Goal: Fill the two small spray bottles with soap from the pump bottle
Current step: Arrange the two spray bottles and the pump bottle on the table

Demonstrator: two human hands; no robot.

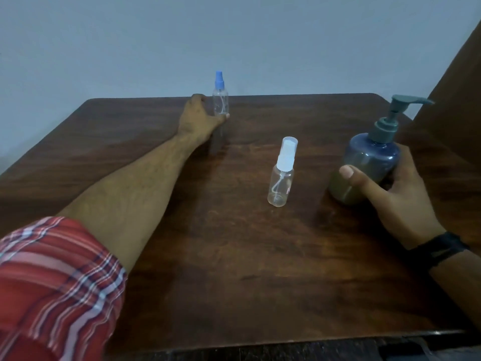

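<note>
Left hand (199, 115) is stretched far across the dark wooden desk (234, 256), fingers wrapped round the lower body of the blue-capped spray bottle (220, 100), thumb tip showing at its base. That bottle stands upright near the desk's far edge, clear, and it looks empty, though the dim picture makes that hard to confirm. Over on the right, the right hand (390, 188) is clamped on the pump bottle (367, 165), thumb pressed across the front, fingers curled behind it; the bottle leans a little, blue-grey above with murky soap in its lower part, nozzle pointing right. Between the two hands stands the white-capped spray bottle (281, 178), untouched, cap on. A black wristband (442, 250) sits on the right wrist, a red plaid sleeve (52, 282) on the left arm.
</note>
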